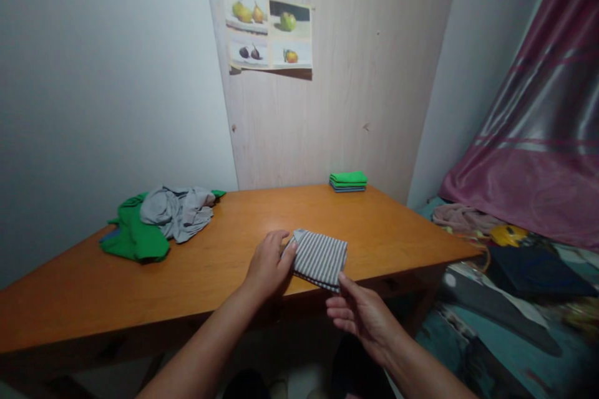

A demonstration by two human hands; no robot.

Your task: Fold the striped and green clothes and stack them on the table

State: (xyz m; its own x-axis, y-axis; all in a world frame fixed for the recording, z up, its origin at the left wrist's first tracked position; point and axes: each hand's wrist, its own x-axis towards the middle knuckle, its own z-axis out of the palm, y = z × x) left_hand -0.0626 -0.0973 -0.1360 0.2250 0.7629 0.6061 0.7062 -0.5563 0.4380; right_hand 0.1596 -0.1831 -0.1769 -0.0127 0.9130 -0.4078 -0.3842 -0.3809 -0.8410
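A grey-and-white striped cloth (320,258), folded into a small square, lies at the table's front edge. My left hand (267,264) grips its left side, with the thumb on top and the fingertips by the far left corner. At the near right corner, my right hand (362,313) pinches the cloth under its thumb, the other fingers curled below in front of the table edge. Folded green cloth (349,178) sits on blue-grey folded cloth in a neat stack at the back right. A rumpled grey garment (180,209) and a green garment (140,234) lie heaped at the left.
The wooden table (262,212) meets a panelled wall bearing a fruit picture sheet (268,34). Right of the table, a low surface holds a dark blue folded item (538,271), a yellow object (509,235) and other clutter. A pink curtain (528,181) hangs behind it.
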